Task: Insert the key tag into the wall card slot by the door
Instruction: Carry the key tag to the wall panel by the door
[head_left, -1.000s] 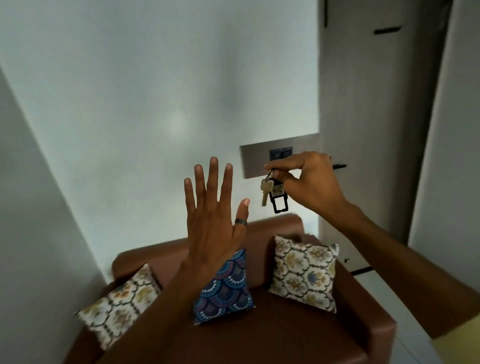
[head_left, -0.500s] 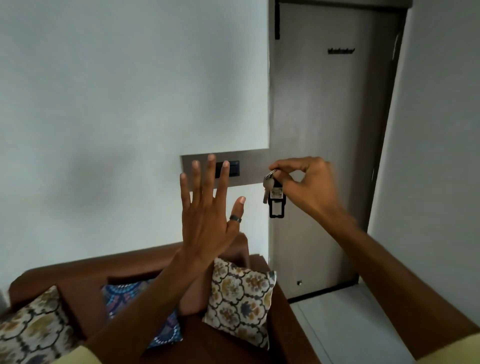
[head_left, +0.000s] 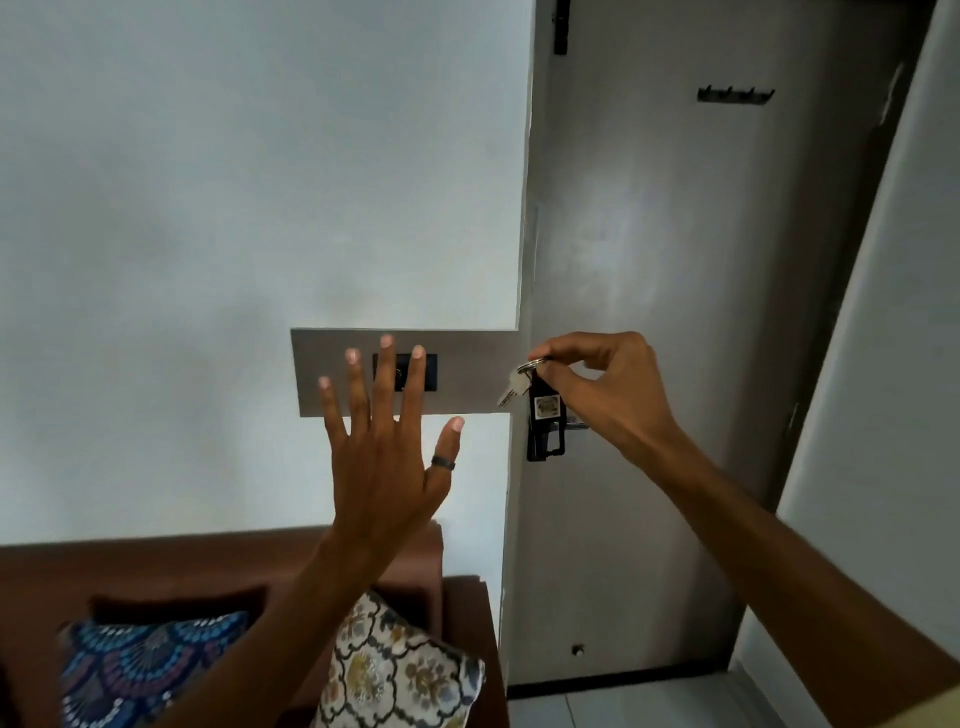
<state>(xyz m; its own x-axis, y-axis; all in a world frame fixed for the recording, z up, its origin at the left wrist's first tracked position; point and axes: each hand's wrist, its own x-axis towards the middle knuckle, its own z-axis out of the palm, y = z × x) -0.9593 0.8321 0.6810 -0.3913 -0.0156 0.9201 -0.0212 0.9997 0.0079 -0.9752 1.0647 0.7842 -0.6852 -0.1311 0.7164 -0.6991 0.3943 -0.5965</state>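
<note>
Single head view, close, facing wall (head_left: 208, 208) beside door (head_left: 649, 312)

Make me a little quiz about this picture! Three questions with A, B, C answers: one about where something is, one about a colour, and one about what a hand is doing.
1. Where is the key tag?
A. hanging from the right hand, in front of the door
B. lying on the sofa
C. already inside the card slot

2. What colour is the key tag?
A. red
B. black
C. yellow

3. What is the left hand doing?
A. gripping a cushion
B. making a fist
C. held up open with fingers spread, holding nothing

Answers:
1. A, since the tag dangles below the right hand's pinched fingers, to the right of the grey wall plate.
2. B, since the tag's body is black with a small pale label.
3. C, since all five fingers are apart and the hand is empty in front of the plate.
</note>
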